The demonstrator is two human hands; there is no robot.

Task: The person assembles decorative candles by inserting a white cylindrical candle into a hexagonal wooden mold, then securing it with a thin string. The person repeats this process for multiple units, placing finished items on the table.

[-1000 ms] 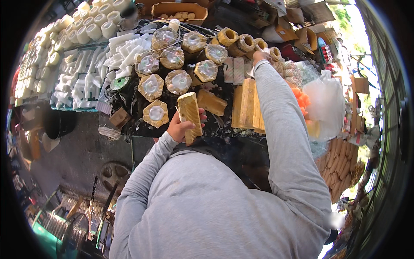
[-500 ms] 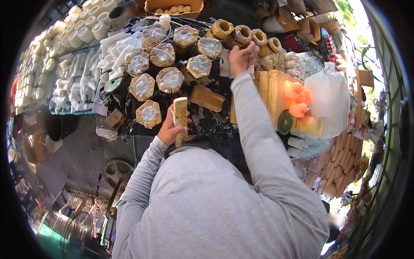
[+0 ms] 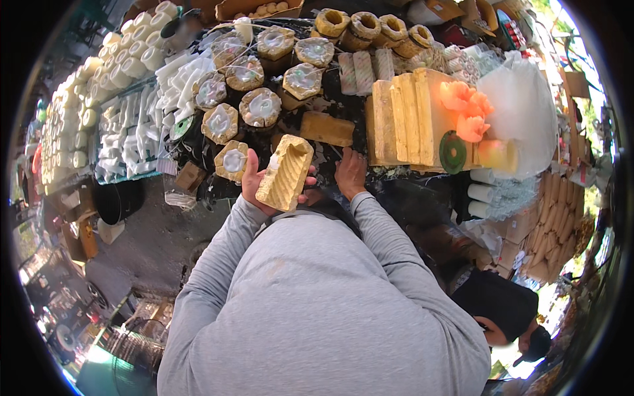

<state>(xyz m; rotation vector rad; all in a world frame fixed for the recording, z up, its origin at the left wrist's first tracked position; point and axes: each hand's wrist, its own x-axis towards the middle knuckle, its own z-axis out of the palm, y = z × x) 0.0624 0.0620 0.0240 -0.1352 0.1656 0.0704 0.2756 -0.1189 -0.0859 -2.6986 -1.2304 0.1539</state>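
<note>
My left hand (image 3: 254,181) holds a yellowish mould half (image 3: 286,173), its hollow with slanting twisted grooves turned up. My thumb lies along one side and fingertips show at the other. At the near table edge, my right hand (image 3: 351,173) is down with fingers bent and drawn together. A thin pale strip shows by its fingertips; what they hold is too small to make out. Just beyond lies a yellowish block (image 3: 327,129). Several yellowish moulds with white fill, one a six-sided mould (image 3: 232,161), stand beyond my left hand.
Upright yellowish slabs (image 3: 404,119), an orange flower-shaped piece (image 3: 466,109) and a green disc (image 3: 452,152) stand right. Hollow round moulds (image 3: 365,28) and striped sticks (image 3: 363,72) lie at the back. White cylinders (image 3: 134,68) fill the far left. Another person (image 3: 498,300) is lower right.
My right hand has come back from the round moulds to the near table edge. The mould half in my left hand has turned from edge-on to show its grooved face.
</note>
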